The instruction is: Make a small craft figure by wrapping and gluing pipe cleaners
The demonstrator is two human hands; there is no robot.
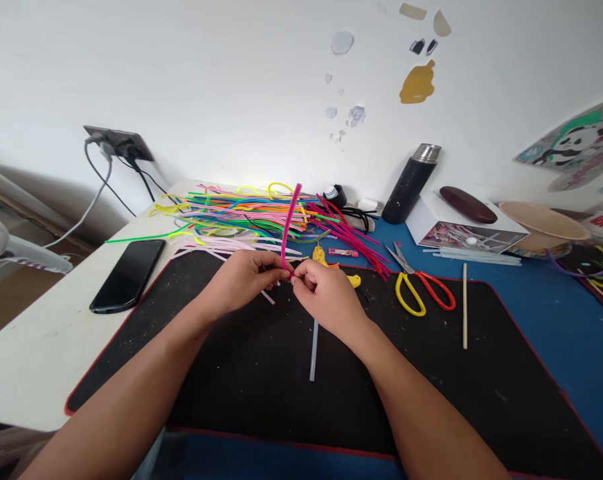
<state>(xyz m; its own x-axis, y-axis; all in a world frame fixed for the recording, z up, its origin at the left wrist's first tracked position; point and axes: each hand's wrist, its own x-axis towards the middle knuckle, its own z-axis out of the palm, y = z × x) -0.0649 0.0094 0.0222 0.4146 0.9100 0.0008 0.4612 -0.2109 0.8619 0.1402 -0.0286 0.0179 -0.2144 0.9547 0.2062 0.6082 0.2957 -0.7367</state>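
Observation:
My left hand [244, 275] and my right hand [324, 291] meet above the black mat [261, 373], fingers pinched together on the lower end of a bright pink pipe cleaner [290, 223]. The pipe cleaner stands nearly upright from my fingertips, leaning slightly right at its top. Both hands are closed around its base. Behind them lies a big heap of coloured pipe cleaners [241, 213]. A clear glue stick [313, 350] lies on the mat just below my right hand.
A black phone [127, 275] lies at the left on the white table. Red-and-yellow scissors [421, 287], a thin wooden stick [464, 305], a yellow glue gun [352, 279], a black flask [410, 183] and a white box [461, 230] sit to the right.

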